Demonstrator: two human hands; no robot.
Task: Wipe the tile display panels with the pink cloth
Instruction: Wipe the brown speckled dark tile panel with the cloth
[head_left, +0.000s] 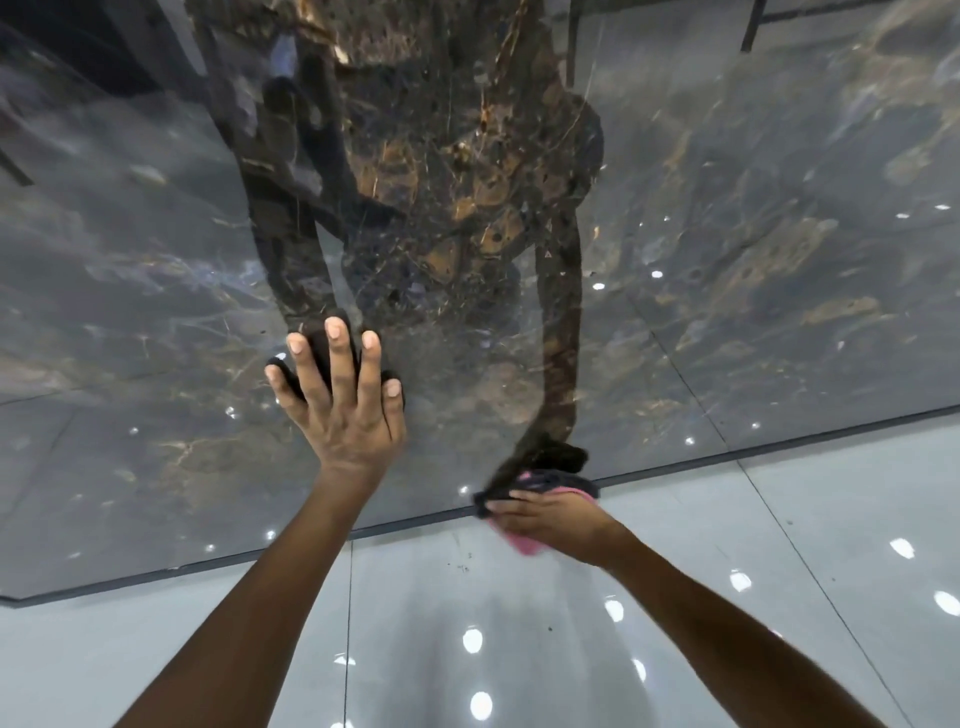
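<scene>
Glossy pale floor tiles (208, 649) fill the near ground, dotted with reflected ceiling lights and crossed by thin dark joints. Two bare forearms reach forward over them. The right hand (550, 519) sits low at the bottom edge of the tile display panel (753, 312), palm down, its fingers (506, 506) pressing the one pink cloth (522, 543) against that edge; whether they curl round the cloth I cannot tell. Farther up, the left hand (343, 400) lies flat on the same panel, wrist bent back, fingers straight and spread wide, holding nothing. One dark, polished, marble-patterned panel is in view, with gold-brown veining, and it mirrors both arms.
</scene>
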